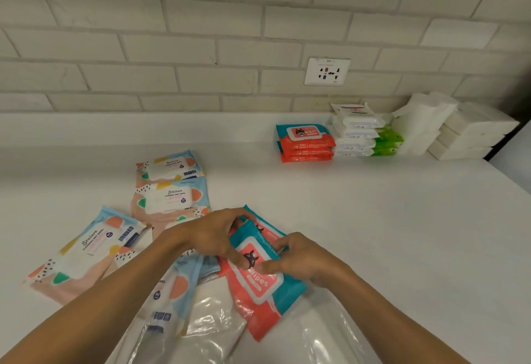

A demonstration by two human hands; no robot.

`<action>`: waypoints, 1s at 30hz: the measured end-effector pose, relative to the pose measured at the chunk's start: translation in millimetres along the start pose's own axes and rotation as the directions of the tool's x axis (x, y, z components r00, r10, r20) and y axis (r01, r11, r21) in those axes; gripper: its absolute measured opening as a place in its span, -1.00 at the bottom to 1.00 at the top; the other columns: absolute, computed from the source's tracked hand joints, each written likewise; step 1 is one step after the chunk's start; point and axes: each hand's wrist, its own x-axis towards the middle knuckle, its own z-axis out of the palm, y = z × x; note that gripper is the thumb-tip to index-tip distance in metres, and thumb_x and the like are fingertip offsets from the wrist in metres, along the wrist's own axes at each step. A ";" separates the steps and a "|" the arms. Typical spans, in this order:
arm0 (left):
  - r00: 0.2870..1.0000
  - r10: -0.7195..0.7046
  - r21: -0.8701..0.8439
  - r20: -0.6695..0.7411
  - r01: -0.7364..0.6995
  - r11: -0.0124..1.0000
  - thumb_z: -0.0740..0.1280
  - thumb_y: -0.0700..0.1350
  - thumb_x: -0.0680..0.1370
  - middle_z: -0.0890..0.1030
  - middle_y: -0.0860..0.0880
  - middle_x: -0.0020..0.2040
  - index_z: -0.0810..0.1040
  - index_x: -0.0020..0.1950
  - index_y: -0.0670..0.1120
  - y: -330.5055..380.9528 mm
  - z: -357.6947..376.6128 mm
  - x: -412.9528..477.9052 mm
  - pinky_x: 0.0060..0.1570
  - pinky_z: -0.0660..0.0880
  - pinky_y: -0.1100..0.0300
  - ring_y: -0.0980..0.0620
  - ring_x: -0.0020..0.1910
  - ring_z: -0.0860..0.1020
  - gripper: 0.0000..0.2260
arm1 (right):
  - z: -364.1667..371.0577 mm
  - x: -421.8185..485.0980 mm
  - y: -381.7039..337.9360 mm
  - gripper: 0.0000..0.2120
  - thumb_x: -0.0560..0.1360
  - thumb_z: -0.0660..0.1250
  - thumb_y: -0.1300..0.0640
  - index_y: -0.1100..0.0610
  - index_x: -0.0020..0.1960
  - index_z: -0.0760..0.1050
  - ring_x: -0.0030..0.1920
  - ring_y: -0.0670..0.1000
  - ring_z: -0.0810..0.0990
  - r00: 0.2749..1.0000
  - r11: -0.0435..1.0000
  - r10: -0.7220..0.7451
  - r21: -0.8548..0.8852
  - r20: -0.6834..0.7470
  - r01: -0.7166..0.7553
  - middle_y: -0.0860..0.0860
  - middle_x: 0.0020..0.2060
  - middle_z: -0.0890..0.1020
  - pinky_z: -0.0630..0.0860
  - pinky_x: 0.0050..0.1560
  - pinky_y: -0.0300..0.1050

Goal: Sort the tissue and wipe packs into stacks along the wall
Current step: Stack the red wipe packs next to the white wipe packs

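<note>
The left hand's fingers (240, 215) curl over the far end of a red-and-teal baby wipes pack (258, 283) with the thumb pressing its lid. The right hand's fingers (283, 244) and thumb pinch its right edge, so the left hand (212, 237) and right hand (304, 261) both grip it at the near middle of the white counter (402, 234). The pack partly overlies a clear plastic bag (316, 335), pastel Stalore wet wipes packs (169, 197) lie to its left, and far right along the brick wall (172, 47) stand a stack of matching red-and-teal packs (306, 145), a white-and-green pack stack (359, 136) and white tissue stacks (471, 134).
</note>
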 end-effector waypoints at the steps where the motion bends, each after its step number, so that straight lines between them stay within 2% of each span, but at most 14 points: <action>1: 1.000 -0.002 -0.049 -0.002 0.002 0.999 0.64 0.03 0.24 0.59 0.06 0.12 0.39 0.31 0.09 0.6 0.7 0.0 -0.04 0.64 0.11 0.06 0.06 0.63 -0.28 | -5.6 -0.3 -0.7 -0.62 0.37 0.54 -0.02 0.06 0.14 0.58 -0.11 -0.05 0.70 1.000 1.000 0.001 0.004 0.007 -0.001 -0.04 -0.01 0.70 0.65 -0.08 -0.18; 7: 0.996 -0.035 -0.252 -0.077 0.015 0.968 0.59 0.16 0.23 0.60 0.05 0.14 0.42 0.31 0.10 12.9 -1.4 0.2 -0.01 0.64 0.09 0.01 0.08 0.64 -0.29 | -35.5 2.1 -9.6 -0.56 0.38 0.53 -0.05 0.07 0.19 0.55 -0.03 0.01 0.71 1.000 1.000 -0.005 -0.012 0.002 0.005 -0.01 0.02 0.70 0.65 0.02 -0.08; 10: 0.995 -0.042 -0.359 -0.091 0.007 0.933 0.53 0.01 0.38 0.71 0.03 -0.03 0.51 0.17 0.01 24.0 -3.1 -0.7 -0.06 0.64 0.10 -0.01 -0.03 0.69 -0.59 | -45.3 6.2 -18.5 -0.59 0.39 0.52 -0.03 0.08 0.18 0.57 0.00 0.05 0.71 0.997 0.993 -0.070 0.097 0.013 0.068 0.02 0.01 0.71 0.62 0.10 0.04; 12: 0.988 -0.066 -0.414 -0.142 0.001 0.910 0.50 -0.06 0.42 0.72 0.03 -0.10 0.54 0.08 -0.01 26.6 -7.6 -2.4 -0.13 0.63 0.13 -0.03 -0.08 0.70 -0.72 | -47.9 8.8 -23.9 -0.59 0.39 0.51 -0.04 0.06 0.19 0.56 -0.01 0.03 0.71 0.994 0.983 -0.109 0.149 -0.022 0.111 0.01 0.00 0.72 0.63 0.08 0.01; 15: 0.972 -0.081 -0.480 -0.220 -0.035 0.877 0.53 -0.07 0.40 0.73 -0.03 -0.08 0.57 0.10 -0.08 20.7 -18.2 -5.9 -0.11 0.63 0.10 -0.06 -0.09 0.70 -0.68 | -43.4 12.8 -24.5 -0.71 0.45 0.44 -0.09 0.02 0.11 0.60 -0.04 -0.02 0.70 0.976 0.958 -0.140 0.226 -0.165 0.176 -0.03 -0.03 0.71 0.65 -0.01 -0.09; 18: 0.936 -0.144 -0.551 -0.322 -0.061 0.832 0.56 -0.03 0.35 0.72 -0.09 -0.04 0.56 0.14 -0.10 7.3 -28.1 -9.3 -0.11 0.64 0.08 -0.06 -0.10 0.71 -0.58 | -35.8 20.5 -11.7 -0.81 0.51 0.36 -0.11 -0.01 0.00 0.58 -0.08 -0.05 0.63 0.920 0.954 -0.080 0.238 -0.384 0.182 -0.07 -0.04 0.67 0.58 -0.11 -0.16; 19: 0.918 -0.168 -0.573 -0.359 -0.075 0.816 0.58 0.00 0.32 0.72 -0.09 -0.05 0.56 0.13 -0.09 1.8 -31.0 -10.6 -0.13 0.64 0.09 -0.06 -0.12 0.71 -0.55 | -32.5 24.0 -6.7 -0.82 0.52 0.36 -0.09 -0.01 0.01 0.57 -0.07 -0.06 0.61 0.907 0.962 -0.054 0.220 -0.417 0.159 -0.08 -0.01 0.65 0.58 -0.12 -0.14; 21: 0.890 -0.214 -0.597 -0.403 -0.079 0.798 0.64 0.16 0.15 0.73 -0.08 -0.07 0.56 0.13 -0.09 -7.3 -36.6 -12.5 -0.09 0.64 0.02 -0.08 -0.12 0.71 -0.34 | -25.2 29.7 -0.3 -0.84 0.52 0.37 -0.06 -0.01 0.03 0.54 -0.03 -0.08 0.56 0.903 0.986 -0.018 0.144 -0.429 0.088 -0.10 0.09 0.60 0.61 -0.05 -0.13; 23: 0.868 -0.249 -0.608 -0.430 -0.075 0.790 0.63 0.28 -0.06 0.73 -0.08 -0.09 0.57 0.11 -0.08 -14.6 -40.6 -14.0 -0.08 0.63 -0.01 -0.09 -0.12 0.71 -0.16 | -18.9 35.1 1.4 -0.73 0.48 0.39 -0.14 -0.03 0.09 0.49 0.03 -0.07 0.55 0.917 0.999 0.000 0.040 -0.399 0.018 -0.10 0.13 0.56 0.61 0.00 -0.14; 24: 0.858 -0.263 -0.612 -0.441 -0.074 0.787 0.63 0.29 -0.08 0.73 -0.07 -0.10 0.57 0.10 -0.07 -17.6 -41.7 -14.3 -0.11 0.63 0.01 -0.08 -0.13 0.71 -0.15 | -15.8 36.4 -0.1 -0.63 0.44 0.41 -0.20 -0.04 0.13 0.46 0.06 -0.07 0.54 0.927 1.000 0.008 -0.010 -0.375 -0.013 -0.10 0.13 0.54 0.60 0.03 -0.15; 27: 0.834 -0.304 -0.637 -0.461 -0.073 0.767 0.58 0.16 0.16 0.73 -0.05 -0.11 0.56 0.13 -0.05 -21.5 -43.2 -15.1 -0.12 0.64 0.01 -0.06 -0.16 0.71 -0.38 | -4.9 37.6 -3.7 -0.31 0.27 0.45 -0.37 -0.11 0.28 0.34 0.22 -0.02 0.47 0.950 0.954 0.006 -0.283 -0.312 -0.099 -0.07 0.19 0.46 0.52 0.21 0.00; 30: 0.820 -0.332 -0.638 -0.467 -0.053 0.768 0.55 0.09 0.24 0.73 -0.07 -0.08 0.55 0.15 -0.04 -26.0 -43.1 -16.0 -0.01 0.63 -0.11 -0.09 -0.15 0.71 -0.46 | 4.3 34.2 -4.6 -0.20 0.26 0.45 -0.39 -0.10 0.36 0.27 0.30 0.02 0.37 0.953 0.854 -0.064 -0.510 -0.296 -0.102 -0.03 0.24 0.41 0.37 0.30 0.05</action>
